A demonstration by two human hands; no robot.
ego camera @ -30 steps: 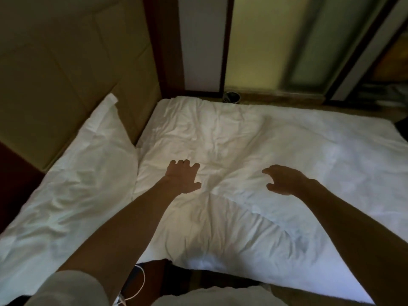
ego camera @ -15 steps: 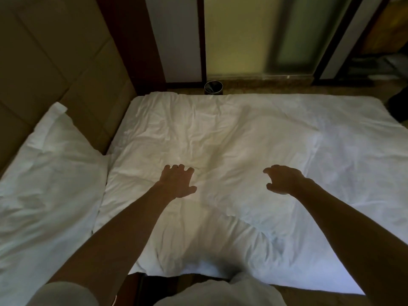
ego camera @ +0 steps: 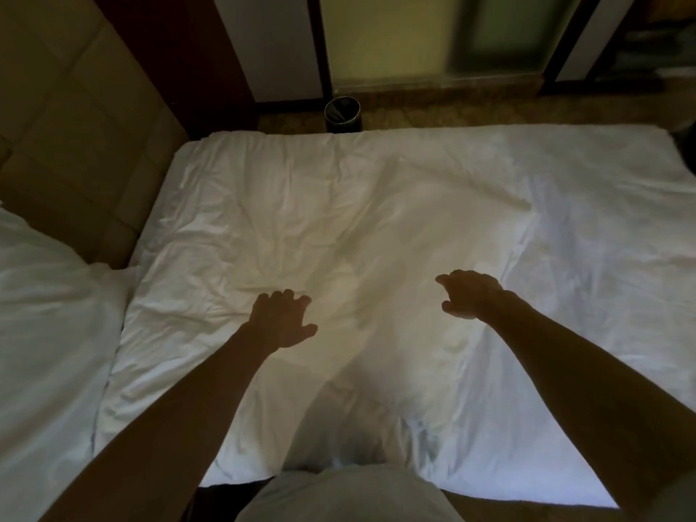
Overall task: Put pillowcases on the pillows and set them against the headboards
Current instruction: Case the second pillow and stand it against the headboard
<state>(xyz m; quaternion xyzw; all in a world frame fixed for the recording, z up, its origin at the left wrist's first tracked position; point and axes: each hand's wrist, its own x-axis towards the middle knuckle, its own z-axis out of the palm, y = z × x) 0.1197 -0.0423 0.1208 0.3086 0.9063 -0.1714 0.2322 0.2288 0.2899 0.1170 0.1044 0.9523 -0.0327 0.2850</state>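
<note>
White pillow (ego camera: 49, 352) well left of left grip (ego camera: 280, 320).

Dark bin (ego camera: 342, 114) on carpet (ego camera: 452, 111); rumpled white duvet (ego camera: 376, 220).

Pillow (ego camera: 49, 333): cut off by left and bottom edges. Headboard (ego camera: 75, 118): top out of frame. Waste bin (ego camera: 342, 114): base hidden behind duvet (ego camera: 376, 205). Left hand (ego camera: 280, 320), right hand (ego camera: 470, 295): contact with duvet indeterminable. Glass panel (ego camera: 497, 35): blurred.

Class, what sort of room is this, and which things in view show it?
Probably a hotel bedroom: a rumpled white duvet spread flat, a padded headboard with a pillow beside it, and a small dark bin.
</note>
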